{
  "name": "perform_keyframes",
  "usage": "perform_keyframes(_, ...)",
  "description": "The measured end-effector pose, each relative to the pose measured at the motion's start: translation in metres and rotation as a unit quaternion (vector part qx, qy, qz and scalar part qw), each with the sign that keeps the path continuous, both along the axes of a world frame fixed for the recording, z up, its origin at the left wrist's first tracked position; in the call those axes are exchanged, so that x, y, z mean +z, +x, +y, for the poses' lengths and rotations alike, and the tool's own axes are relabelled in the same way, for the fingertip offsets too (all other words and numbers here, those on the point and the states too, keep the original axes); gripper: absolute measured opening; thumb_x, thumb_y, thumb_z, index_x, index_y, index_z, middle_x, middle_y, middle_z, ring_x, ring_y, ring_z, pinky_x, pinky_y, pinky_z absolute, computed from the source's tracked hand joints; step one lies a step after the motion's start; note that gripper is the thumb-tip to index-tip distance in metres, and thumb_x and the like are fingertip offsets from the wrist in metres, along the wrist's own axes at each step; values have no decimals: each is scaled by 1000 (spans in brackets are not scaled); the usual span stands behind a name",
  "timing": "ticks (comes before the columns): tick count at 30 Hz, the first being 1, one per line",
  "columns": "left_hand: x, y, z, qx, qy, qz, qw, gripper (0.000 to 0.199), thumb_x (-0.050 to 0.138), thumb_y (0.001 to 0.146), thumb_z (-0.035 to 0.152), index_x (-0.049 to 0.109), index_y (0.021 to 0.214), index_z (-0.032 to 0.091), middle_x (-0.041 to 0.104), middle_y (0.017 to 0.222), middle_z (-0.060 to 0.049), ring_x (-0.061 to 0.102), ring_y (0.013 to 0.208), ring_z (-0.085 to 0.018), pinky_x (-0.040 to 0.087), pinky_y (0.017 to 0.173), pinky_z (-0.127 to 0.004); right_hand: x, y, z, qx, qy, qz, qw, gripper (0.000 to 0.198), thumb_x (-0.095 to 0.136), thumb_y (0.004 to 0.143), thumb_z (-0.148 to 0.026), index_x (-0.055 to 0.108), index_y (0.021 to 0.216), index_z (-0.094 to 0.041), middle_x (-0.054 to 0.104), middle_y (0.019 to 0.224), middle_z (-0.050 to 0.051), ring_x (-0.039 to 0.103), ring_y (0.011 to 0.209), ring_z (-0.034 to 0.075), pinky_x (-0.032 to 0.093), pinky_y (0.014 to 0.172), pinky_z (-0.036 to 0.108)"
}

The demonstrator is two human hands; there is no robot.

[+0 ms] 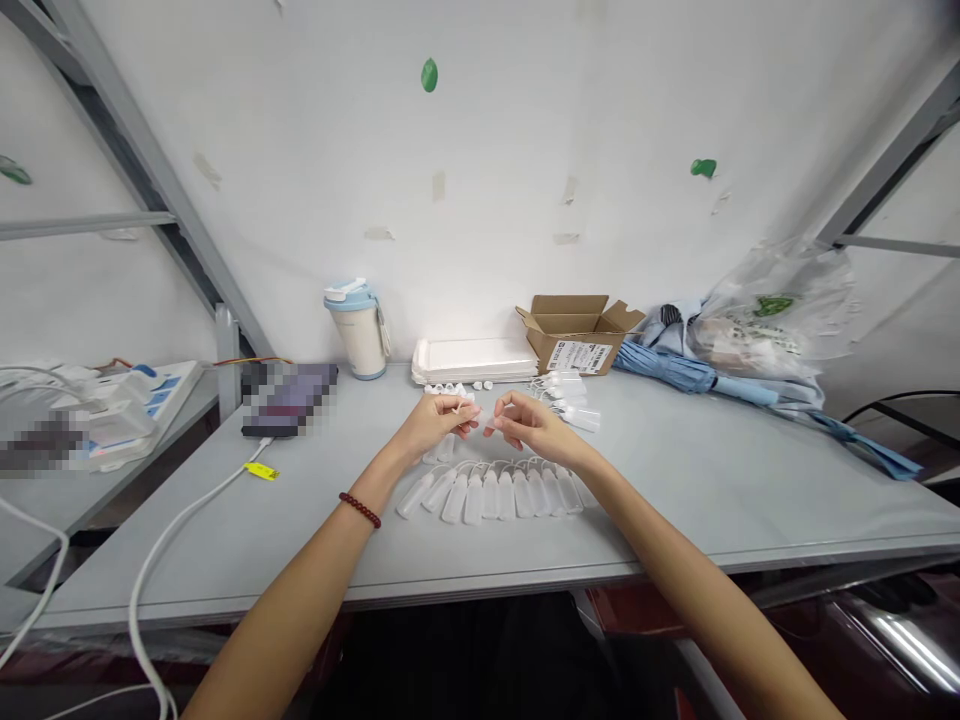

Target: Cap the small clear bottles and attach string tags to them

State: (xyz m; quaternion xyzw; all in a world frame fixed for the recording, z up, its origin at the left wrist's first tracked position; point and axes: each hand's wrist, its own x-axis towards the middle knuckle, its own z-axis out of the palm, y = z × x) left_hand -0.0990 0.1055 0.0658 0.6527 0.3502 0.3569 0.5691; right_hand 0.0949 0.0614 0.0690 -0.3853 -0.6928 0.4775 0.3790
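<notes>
My left hand [444, 415] and my right hand [529, 425] face each other above the middle of the table, fingertips a short way apart. Both are closed in a pinch. Small whitish pieces show at the fingertips of each, too small and pale to name. Below the hands lies a row of translucent plastic bottles [499, 495], side by side, with thin white loops at their tops. A couple of loose bottles [441, 450] lie partly hidden behind my left hand. Small white caps [478, 386] sit just beyond it. More looped bottles [577, 402] lie beyond my right hand.
At the back stand a cream tumbler with a blue lid [358, 325], a stack of white trays [476, 360] and an open cardboard box [574, 340]. A folded blue umbrella [675, 370] and plastic bag [772, 310] lie right. A phone [289, 400] with a white cable [187, 510] lies left.
</notes>
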Motion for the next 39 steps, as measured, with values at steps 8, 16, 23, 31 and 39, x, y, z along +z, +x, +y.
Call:
perform_keyframes(8, 0, 1, -2, -15, -48, 34, 998, 38, 63, 74, 47, 60, 59, 12, 55, 58, -3, 50, 53, -11, 44, 49, -24, -3, 1, 1, -3, 19, -8, 1000, 20, 55, 84, -36, 45, 87, -20, 66, 84, 4, 40, 54, 8, 34, 50, 22)
perform_keyframes(16, 3, -2, -2, -25, 1, 22, 999, 27, 68, 70, 41, 67, 68, 13, 59, 63, -2, 49, 57, -11, 44, 56, -24, -2, 1, 0, -5, 1, 9, 1000, 19, 56, 83, -36, 45, 86, -20, 67, 82, 3, 40, 52, 8, 33, 50, 23)
perform_keyframes(23, -2, -2, 1, -38, 89, 7, 995, 29, 68, 70, 41, 72, 81, 14, 67, 83, -5, 56, 71, -15, 46, 64, -27, 3, 1, 0, -3, -30, 53, 998, 24, 57, 81, -39, 43, 84, -20, 66, 77, 2, 38, 48, 7, 31, 48, 23)
perform_keyframes(31, -2, -2, 1, -31, 49, 11, 998, 37, 72, 67, 40, 72, 93, 13, 68, 80, -6, 56, 67, -14, 47, 68, -30, 2, 1, -1, -5, -15, 41, 999, 21, 57, 82, -38, 44, 85, -21, 66, 75, 2, 38, 48, 7, 30, 48, 23)
perform_keyframes(39, -1, 2, -3, -10, -35, 35, 999, 41, 66, 71, 50, 64, 62, 11, 58, 62, -3, 52, 55, -11, 46, 50, -24, -3, 3, 2, -9, 12, 11, 1000, 22, 57, 82, -38, 44, 86, -21, 67, 79, 3, 39, 51, 8, 32, 48, 23)
